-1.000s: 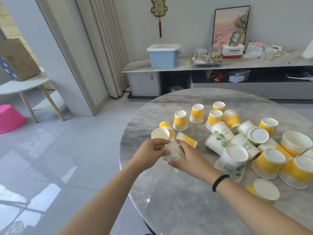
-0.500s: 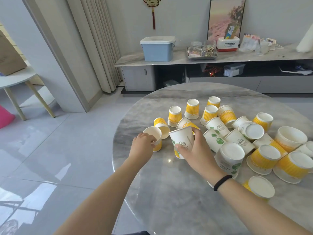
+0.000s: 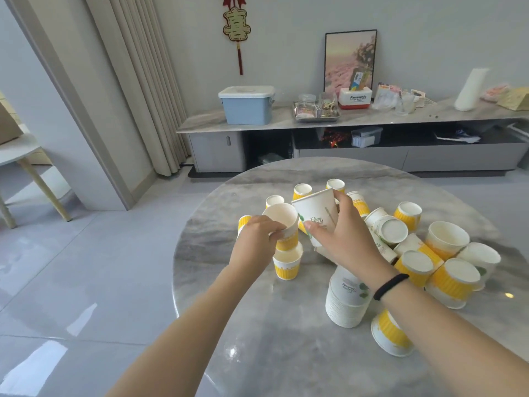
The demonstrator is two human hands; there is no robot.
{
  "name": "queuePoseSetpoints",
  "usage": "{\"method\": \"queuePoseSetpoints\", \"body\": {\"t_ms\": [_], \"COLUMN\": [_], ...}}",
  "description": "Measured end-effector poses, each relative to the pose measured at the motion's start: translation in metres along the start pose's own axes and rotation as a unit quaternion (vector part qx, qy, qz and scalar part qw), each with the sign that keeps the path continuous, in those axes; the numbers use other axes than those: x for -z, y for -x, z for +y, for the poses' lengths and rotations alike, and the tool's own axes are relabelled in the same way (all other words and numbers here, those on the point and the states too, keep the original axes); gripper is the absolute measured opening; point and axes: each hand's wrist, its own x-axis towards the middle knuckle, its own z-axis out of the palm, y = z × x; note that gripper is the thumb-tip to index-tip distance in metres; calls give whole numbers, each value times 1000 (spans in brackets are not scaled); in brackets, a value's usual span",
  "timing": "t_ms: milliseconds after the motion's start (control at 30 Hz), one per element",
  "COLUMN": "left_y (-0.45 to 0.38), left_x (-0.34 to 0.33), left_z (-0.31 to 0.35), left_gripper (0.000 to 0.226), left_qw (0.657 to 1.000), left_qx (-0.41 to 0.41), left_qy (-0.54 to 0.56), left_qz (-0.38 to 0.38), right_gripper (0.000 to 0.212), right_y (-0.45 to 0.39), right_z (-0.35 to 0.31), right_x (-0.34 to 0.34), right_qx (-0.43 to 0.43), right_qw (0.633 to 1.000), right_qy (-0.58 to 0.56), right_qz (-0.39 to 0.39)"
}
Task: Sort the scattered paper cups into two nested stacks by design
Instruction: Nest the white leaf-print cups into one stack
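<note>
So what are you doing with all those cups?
Sorting paper cups by pattern on the round marble table. The left hand holds a yellow-striped cup just above another yellow-striped cup standing upright on the table. The right hand holds up a white cup with green leaves. An upside-down stack of leaf cups sits near the right wrist, and many loose cups lie scattered to the right.

White cup (image 3: 316, 217) with green leaf print and lettering in the right hand (image 3: 340, 239); yellow-ribbed, white-rimmed cup (image 3: 283, 224) in the left hand (image 3: 254, 242). Grey marbled table (image 3: 257, 339), black wristband (image 3: 390, 286), red-and-gold wall ornament (image 3: 237, 27).
</note>
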Motion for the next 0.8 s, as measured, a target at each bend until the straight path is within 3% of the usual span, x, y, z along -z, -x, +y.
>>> {"method": "queuePoseSetpoints", "body": {"t_ms": [267,433,600,700,800], "left_y": [5,10,12,13,17], "left_x": [-38,-28,-16,-17,-25], "left_z": [-11,4,39,59,70], "left_gripper": [25,32,27,29,29], "left_qw": [967,988,994,980,956], "left_qx": [33,19,52,111,129], "left_qy": [-128,-79,75,158,246], "left_qz": [-216,-131,-52,-51,-95], "right_gripper": [69,57,47,55,49], "right_y": [11,22,23,23,20], "right_z": [11,8,-3,-12,-26], "right_x": [39,72,101,95,88], "right_qx": [-31,-30,-5,3,58], "right_qw": [999,998,980,944,904], "right_qy": [7,54,198,316,404], "right_qz": [34,13,-32,-98,-125]}}
